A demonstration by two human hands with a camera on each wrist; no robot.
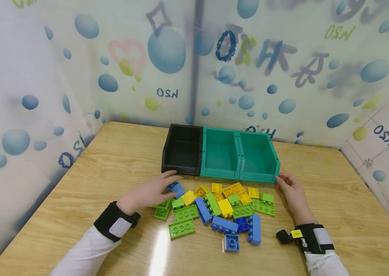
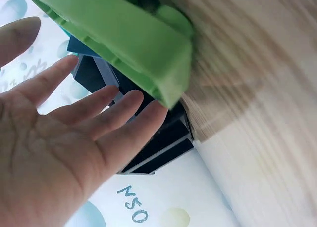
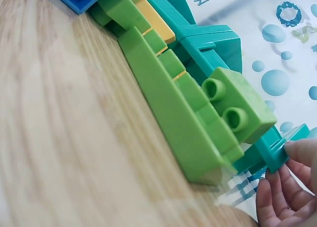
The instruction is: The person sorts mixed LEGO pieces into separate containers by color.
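My left hand (image 1: 146,194) reaches over the left end of a pile of toy building bricks, fingers stretched out and holding nothing. Close by its fingertips is a blue brick (image 1: 177,189), with the black bin (image 1: 182,170) just behind. A green brick (image 2: 133,39) looms beside the fingers in the left wrist view. On the other side, my right hand (image 1: 292,194) pinches the front right corner of the right-hand teal bin (image 1: 258,178). The right wrist view shows its thumb on the teal bin's edge (image 3: 277,150), fingers curled below.
Black and two teal bins stand side by side near the wooden table's (image 1: 129,153) back edge. Before them lie several green, yellow and blue bricks, among them a long green brick (image 1: 182,229) and a small blue brick (image 1: 231,243). A patterned curtain (image 1: 167,96) hangs behind.
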